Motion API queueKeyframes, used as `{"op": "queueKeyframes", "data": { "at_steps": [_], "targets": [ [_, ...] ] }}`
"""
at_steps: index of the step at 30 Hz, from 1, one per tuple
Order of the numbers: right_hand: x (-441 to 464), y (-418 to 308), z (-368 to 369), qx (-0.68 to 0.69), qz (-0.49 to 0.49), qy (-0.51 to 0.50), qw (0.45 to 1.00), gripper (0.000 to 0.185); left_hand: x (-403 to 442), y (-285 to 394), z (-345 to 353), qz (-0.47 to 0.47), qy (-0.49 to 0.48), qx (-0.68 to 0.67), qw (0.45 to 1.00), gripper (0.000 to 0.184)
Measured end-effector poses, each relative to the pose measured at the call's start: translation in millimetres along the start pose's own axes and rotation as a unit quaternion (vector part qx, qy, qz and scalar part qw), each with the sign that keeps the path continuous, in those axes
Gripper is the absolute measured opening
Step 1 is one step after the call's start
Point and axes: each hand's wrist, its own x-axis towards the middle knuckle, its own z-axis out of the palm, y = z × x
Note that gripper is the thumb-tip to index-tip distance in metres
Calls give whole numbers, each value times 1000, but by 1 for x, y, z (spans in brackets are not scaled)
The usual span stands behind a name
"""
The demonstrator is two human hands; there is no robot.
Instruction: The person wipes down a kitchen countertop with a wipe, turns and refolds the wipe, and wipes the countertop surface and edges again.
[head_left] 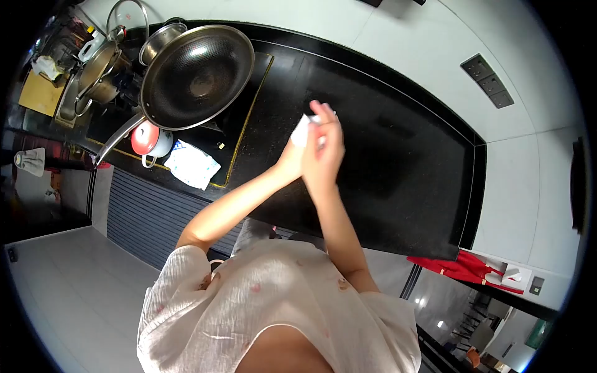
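My left hand [291, 160] and my right hand [326, 152] are pressed together above the black countertop. A crumpled white wipe [301, 132] is held between them, its edge showing at the left and a bit of white between the right hand's fingers. The right hand overlaps the left and hides most of its fingers. Both hands are a little blurred. To their left, near the counter's front edge, lies a white and blue soft packet [191, 165].
A large dark wok [198, 78] sits on the stove at the left, its handle [118, 138] reaching toward the front edge. Beside it stand a red-lidded white pot [151, 140], a steel saucepan [160, 42] and a stockpot [102, 73]. Red cloth [457, 267] hangs at the right.
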Motion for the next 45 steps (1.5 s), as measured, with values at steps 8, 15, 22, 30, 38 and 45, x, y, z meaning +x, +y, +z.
{"op": "queueKeyframes", "data": {
  "at_steps": [8, 15, 22, 30, 38, 45],
  "targets": [
    [-3, 5, -39, 7, 2, 41, 999, 25, 13, 13, 27, 14, 2, -18, 1000, 22],
    [-20, 13, -59, 72, 17, -20, 997, 29, 19, 18, 43, -139, 40, -209, 967, 32],
    [-12, 23, -66, 53, 15, 43, 998, 32, 18, 23, 59, -139, 17, -230, 963, 31],
    [6, 25, -66, -24, -13, -98, 995, 37, 24, 21, 72, -91, 103, -270, 953, 24],
    [17, 28, -70, -81, 32, -96, 992, 56, 9, 36, 80, -83, 14, -377, 923, 39],
    [26, 36, -76, -118, 31, -48, 991, 56, 7, 47, 84, -82, 19, -406, 910, 42]
  ]
}}
